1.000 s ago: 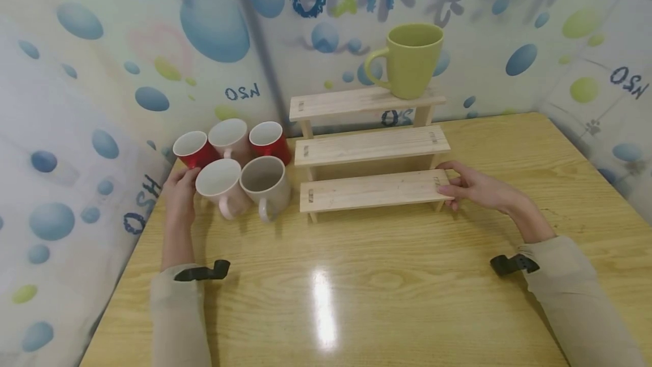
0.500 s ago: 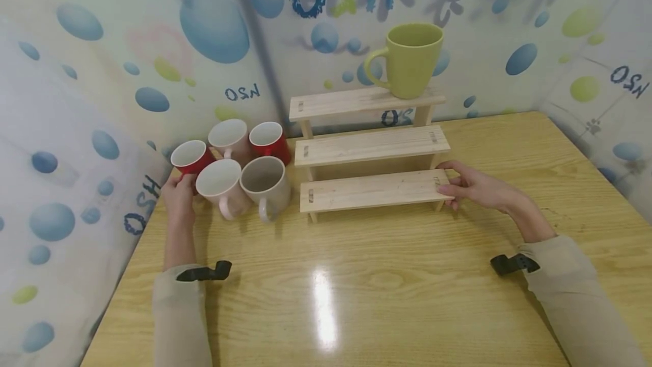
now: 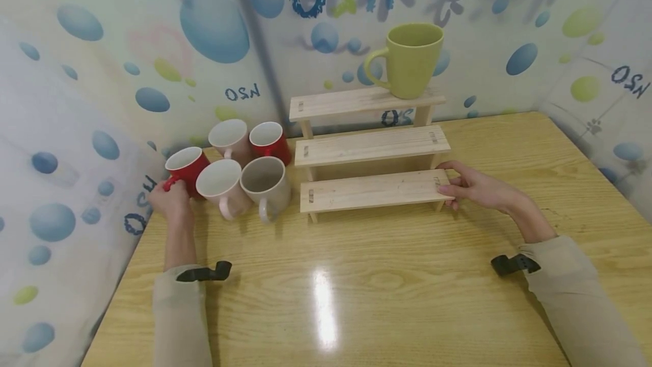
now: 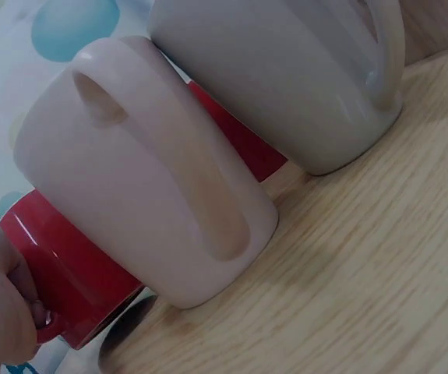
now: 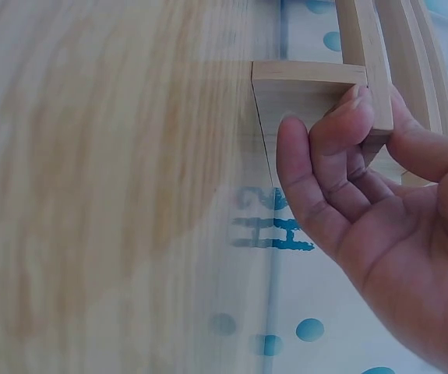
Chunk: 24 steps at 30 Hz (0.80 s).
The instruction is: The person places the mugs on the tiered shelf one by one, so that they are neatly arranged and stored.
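At the left edge of the table, my left hand [image 3: 172, 201] pinches the handle of a red mug [image 3: 192, 170] with a white inside. In the left wrist view the fingers curl at that red handle [image 4: 50, 329], beside a pale pink mug [image 4: 146, 171]. My right hand [image 3: 479, 187] grips the right end of the lowest step of a three-step wooden rack [image 3: 374, 190]. The right wrist view shows thumb and fingers [image 5: 340, 128] around the board's end. A yellow-green mug [image 3: 414, 61] stands upright on the rack's top step, toward the right.
Close to the red mug stand the pink mug [image 3: 221, 186], a greyish mug [image 3: 267, 188], another pale pink mug [image 3: 229, 137] and a second red mug [image 3: 272, 143]. A patterned wall sheet [image 3: 153, 27] borders the wooden table [image 3: 387, 287] at the back and left.
The red mug has come nearer and a little left, turning so its handle points toward the left hand, which now holds it. The right hand and rack have stayed put.
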Available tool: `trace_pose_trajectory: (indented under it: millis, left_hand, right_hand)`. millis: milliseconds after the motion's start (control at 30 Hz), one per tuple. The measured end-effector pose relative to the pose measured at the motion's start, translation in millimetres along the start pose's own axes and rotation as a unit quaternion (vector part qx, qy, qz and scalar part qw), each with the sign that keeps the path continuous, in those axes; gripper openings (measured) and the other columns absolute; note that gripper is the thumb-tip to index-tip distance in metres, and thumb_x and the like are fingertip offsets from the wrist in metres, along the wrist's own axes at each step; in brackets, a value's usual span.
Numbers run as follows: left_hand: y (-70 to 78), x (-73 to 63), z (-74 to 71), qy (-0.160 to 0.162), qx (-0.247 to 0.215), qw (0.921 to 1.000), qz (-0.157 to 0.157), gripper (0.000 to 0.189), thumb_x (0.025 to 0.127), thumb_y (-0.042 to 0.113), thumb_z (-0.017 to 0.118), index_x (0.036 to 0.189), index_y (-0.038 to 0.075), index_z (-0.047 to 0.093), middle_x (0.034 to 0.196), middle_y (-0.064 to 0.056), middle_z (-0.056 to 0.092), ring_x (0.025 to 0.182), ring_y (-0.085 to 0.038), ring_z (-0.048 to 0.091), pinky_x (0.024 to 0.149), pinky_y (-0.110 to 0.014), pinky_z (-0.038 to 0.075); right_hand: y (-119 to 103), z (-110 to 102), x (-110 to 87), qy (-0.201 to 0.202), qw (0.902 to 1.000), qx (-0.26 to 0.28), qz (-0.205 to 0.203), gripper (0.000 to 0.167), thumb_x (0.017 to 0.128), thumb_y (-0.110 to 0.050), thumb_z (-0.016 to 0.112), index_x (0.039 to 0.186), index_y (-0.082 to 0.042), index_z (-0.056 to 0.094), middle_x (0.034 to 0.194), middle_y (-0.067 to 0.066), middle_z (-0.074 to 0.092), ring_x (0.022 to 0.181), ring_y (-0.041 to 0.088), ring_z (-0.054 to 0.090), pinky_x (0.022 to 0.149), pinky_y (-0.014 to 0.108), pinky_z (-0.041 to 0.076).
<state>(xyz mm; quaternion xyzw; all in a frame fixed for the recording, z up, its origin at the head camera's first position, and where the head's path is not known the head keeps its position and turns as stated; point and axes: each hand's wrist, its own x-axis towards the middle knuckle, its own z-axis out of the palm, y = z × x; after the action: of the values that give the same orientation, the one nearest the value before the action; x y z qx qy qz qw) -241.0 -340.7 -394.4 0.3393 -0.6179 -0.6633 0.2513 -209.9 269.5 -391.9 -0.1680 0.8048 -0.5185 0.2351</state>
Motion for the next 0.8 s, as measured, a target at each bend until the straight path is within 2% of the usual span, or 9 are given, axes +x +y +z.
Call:
trace_pose_trajectory:
  millis: [233, 533, 633, 800]
  left_hand:
    - [10.8, -6.0, -1.1, 0.030, -0.043, 0.9983, 0.027, 0.018, 0.096, 0.005, 0.055, 0.080, 0.012, 0.053, 0.080, -0.001, 0.045, 0.079, -0.011, 0.045, 0.066, -0.019, 0.041]
    - [32.4, -17.6, -3.6, 0.077, -0.095, 0.9891, 0.081, 0.024, 0.093, 0.001, 0.055, 0.072, 0.010, 0.048, 0.071, -0.002, 0.040, 0.072, -0.013, 0.041, 0.071, -0.021, 0.038]
    - [41.2, -24.1, -5.9, 0.076, -0.108, 0.9872, 0.089, 0.024, 0.093, 0.000, 0.056, 0.072, 0.010, 0.048, 0.071, -0.002, 0.041, 0.074, -0.013, 0.041, 0.074, -0.022, 0.038]
    - [58.2, -38.2, -7.8, 0.062, -0.145, 0.9826, 0.099, 0.020, 0.093, -0.002, 0.056, 0.077, 0.009, 0.049, 0.075, -0.003, 0.043, 0.075, -0.013, 0.046, 0.065, -0.021, 0.040]
  right_hand:
    - [-1.4, 0.0, -0.6, -0.002, 1.0000, 0.002, 0.001, 0.055, 0.106, -0.015, 0.051, 0.149, 0.003, 0.021, 0.092, 0.019, 0.063, 0.074, 0.024, 0.064, 0.075, 0.034, 0.053]
    - [-3.4, 0.8, -0.8, -0.005, 1.0000, -0.005, 0.002, 0.055, 0.106, -0.016, 0.051, 0.149, 0.002, 0.021, 0.091, 0.018, 0.063, 0.075, 0.025, 0.064, 0.076, 0.034, 0.052]
    - [-2.9, 0.7, -1.4, -0.004, 0.9999, -0.009, 0.006, 0.055, 0.106, -0.016, 0.051, 0.148, 0.002, 0.022, 0.090, 0.017, 0.063, 0.076, 0.027, 0.064, 0.077, 0.034, 0.052]
    - [-1.3, 0.8, -1.9, -0.002, 0.9999, -0.014, 0.005, 0.054, 0.106, -0.017, 0.052, 0.148, 0.001, 0.022, 0.090, 0.016, 0.063, 0.075, 0.027, 0.064, 0.076, 0.034, 0.052]
